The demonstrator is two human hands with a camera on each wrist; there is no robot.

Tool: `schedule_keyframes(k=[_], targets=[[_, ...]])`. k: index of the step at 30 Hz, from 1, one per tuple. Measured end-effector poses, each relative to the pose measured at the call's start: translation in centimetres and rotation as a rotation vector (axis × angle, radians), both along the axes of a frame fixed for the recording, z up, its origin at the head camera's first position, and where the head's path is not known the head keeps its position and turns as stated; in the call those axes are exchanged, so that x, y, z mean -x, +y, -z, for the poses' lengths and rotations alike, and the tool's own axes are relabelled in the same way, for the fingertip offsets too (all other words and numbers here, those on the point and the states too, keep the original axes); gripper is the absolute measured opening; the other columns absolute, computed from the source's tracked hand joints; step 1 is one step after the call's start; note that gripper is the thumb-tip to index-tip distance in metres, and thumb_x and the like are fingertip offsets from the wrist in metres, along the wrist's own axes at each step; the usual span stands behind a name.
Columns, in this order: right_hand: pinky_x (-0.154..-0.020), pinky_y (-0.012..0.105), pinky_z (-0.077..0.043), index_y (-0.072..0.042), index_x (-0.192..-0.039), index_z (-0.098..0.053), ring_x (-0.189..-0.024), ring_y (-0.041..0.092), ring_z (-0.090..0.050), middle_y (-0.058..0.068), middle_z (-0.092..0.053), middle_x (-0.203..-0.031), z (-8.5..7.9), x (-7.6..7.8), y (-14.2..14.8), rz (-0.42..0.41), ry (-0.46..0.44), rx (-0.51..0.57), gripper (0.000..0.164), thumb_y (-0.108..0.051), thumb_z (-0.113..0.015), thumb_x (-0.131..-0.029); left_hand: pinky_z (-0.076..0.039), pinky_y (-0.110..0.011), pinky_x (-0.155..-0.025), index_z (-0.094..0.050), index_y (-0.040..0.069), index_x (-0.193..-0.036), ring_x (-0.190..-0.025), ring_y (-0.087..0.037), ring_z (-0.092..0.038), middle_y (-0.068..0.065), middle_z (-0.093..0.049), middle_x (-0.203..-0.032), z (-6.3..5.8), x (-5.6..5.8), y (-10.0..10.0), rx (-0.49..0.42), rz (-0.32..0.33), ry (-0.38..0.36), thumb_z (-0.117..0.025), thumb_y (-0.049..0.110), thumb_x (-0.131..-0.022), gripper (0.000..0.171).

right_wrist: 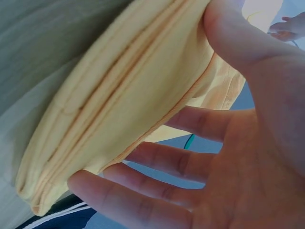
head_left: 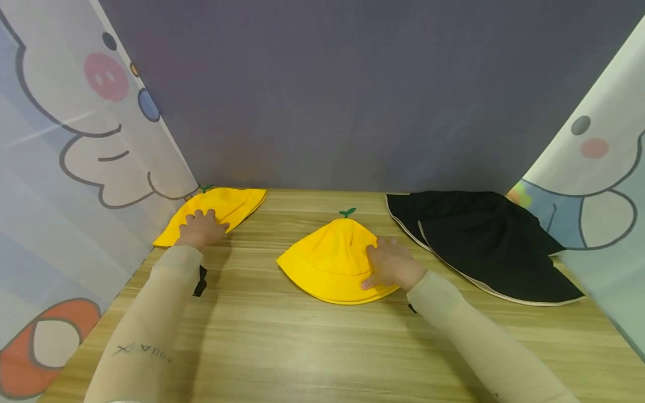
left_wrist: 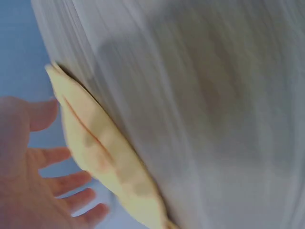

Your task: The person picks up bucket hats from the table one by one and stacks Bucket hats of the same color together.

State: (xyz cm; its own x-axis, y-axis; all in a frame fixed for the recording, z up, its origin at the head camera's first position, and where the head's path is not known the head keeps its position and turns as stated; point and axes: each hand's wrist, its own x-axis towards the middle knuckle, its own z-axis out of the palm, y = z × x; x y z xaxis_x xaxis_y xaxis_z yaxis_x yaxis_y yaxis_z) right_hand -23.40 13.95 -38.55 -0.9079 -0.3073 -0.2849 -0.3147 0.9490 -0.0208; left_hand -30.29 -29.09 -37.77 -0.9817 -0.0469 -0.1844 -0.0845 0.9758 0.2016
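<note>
A yellow bucket hat with a green sprout on top lies at the table's back left. My left hand is at this hat, its fingers spread and relaxed in the left wrist view; nothing is gripped. A second yellow bucket hat, also sprout-topped, lies folded flat in the middle. My right hand touches its right side. In the right wrist view, the fingers lie fairly straight along the hat, whose brim shows several layers of edge.
Black bucket hats with pale edging overlap at the back right. A dark grey panel stands behind the wooden table. Cartoon-printed sheets hang on the left and right.
</note>
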Motion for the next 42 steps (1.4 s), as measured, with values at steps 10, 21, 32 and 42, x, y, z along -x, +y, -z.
schedule_keyframes(k=[10, 21, 32, 42], targets=[[-0.09, 0.055, -0.05, -0.002, -0.138, -0.057, -0.122, 0.046, -0.047, 0.026, -0.05, -0.141, 0.0, -0.1, 0.0, -0.011, 0.014, 0.019, 0.087, -0.057, -0.083, -0.076, -0.024, -0.078, -0.102, -0.015, -0.017, -0.152, -0.131, -0.07, -0.015, -0.05, -0.012, -0.145, 1.8, -1.1, -4.4, -0.002, -0.104, -0.055, -0.036, 0.05, -0.106, 0.084], [-0.087, 0.053, -0.051, -0.001, -0.14, -0.055, -0.117, 0.044, -0.049, 0.026, -0.05, -0.141, 0.2, 0.0, 0.0, -0.019, 0.03, -0.003, 0.091, -0.059, -0.084, -0.075, -0.03, -0.082, -0.094, -0.02, -0.017, -0.148, -0.127, -0.072, -0.017, -0.05, -0.013, -0.142, 2.1, -1.4, -4.6, -0.016, -0.076, -0.117, -0.04, 0.056, -0.104, 0.087], [-0.083, 0.052, -0.052, -0.001, -0.136, -0.057, -0.116, 0.044, -0.049, 0.026, -0.051, -0.136, 0.4, 0.0, 0.4, -0.013, 0.042, 0.019, 0.088, -0.059, -0.084, -0.075, -0.036, -0.079, -0.092, -0.02, -0.017, -0.149, -0.128, -0.072, -0.021, -0.05, -0.015, -0.142, 2.0, -1.4, -1.9, 0.031, 0.017, -0.112, -0.039, 0.053, -0.105, 0.085], [-0.085, 0.053, -0.051, -0.001, -0.135, -0.058, -0.116, 0.043, -0.049, 0.026, -0.052, -0.134, 0.5, 0.0, 0.4, -0.017, 0.053, 0.029, 0.087, -0.059, -0.085, -0.074, -0.035, -0.079, -0.094, -0.028, -0.01, -0.151, -0.128, -0.069, -0.024, -0.048, -0.02, -0.144, 1.3, -1.9, -0.2, 0.021, 0.106, -0.101, -0.052, 0.058, -0.099, 0.09]])
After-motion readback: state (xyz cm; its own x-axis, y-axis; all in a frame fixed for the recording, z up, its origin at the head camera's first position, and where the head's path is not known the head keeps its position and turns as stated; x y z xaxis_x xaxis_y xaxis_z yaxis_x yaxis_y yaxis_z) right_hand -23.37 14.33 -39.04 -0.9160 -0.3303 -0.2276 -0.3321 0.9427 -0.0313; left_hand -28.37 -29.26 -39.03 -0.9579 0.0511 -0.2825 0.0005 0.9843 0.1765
